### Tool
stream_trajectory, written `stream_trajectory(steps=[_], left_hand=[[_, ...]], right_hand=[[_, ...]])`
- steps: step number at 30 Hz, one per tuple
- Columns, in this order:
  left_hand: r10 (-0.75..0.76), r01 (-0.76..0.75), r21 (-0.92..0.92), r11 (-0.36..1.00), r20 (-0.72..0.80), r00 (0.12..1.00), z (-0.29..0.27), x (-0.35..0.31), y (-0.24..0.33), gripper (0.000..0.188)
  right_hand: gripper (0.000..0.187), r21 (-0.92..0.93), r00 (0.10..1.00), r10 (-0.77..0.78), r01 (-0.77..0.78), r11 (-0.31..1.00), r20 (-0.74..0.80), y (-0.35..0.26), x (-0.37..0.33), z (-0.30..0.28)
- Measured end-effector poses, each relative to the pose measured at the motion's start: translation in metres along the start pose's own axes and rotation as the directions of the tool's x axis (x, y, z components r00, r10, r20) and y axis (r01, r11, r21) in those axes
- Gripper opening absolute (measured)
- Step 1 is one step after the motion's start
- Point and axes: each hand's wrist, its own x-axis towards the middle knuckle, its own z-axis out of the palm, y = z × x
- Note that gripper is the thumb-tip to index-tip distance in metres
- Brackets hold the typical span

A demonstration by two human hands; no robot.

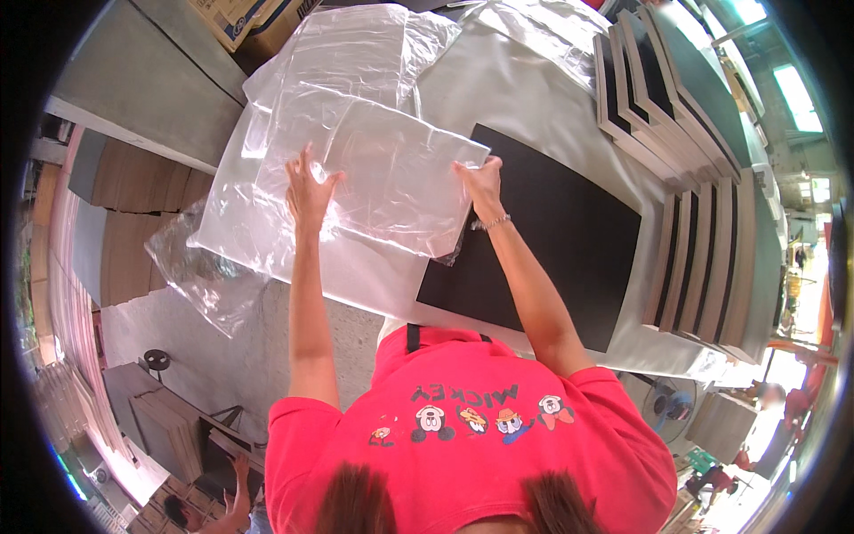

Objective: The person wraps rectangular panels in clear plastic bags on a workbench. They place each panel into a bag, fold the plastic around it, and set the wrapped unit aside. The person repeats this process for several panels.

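A clear plastic bag (391, 182) lies spread across the pale-covered table, over more clear plastic. My left hand (309, 191) is open, its fingers spread on the plastic. At the bag's right end, my right hand (483, 185) grips the edge between thumb and fingers. Just beneath and right of that hand a flat black panel (551, 245) rests on the table, its left part covered by the bag's end. Further clear plastic sheets (342, 44) lie crumpled at the far side.
Stacks of thick dark-faced boards (703, 258) stand at the table's right. A loose plastic bag (209, 276) hangs off the left edge. Cardboard boxes (227, 18) sit at the far left. Below left, another person's hand (241, 467) shows near more boards. A fan (672, 405) stands at the lower right.
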Motion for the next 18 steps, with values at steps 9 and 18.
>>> stream_trajectory(steps=[9, 18], left_hand=[[0.14, -0.14, 0.027, 0.99, 0.003, 0.99, 0.035, 0.023, -0.026, 0.072], [-0.135, 0.074, -0.295, 0.953, -0.194, 0.972, 0.034, 0.004, -0.039, 0.034]], right_hand=[[0.045, -0.222, 0.972, -0.236, 0.23, 0.947, 0.002, -0.007, 0.066, 0.013], [0.018, 0.172, 0.685, -0.692, 0.671, 0.721, 0.229, -0.182, -0.027, -0.005]])
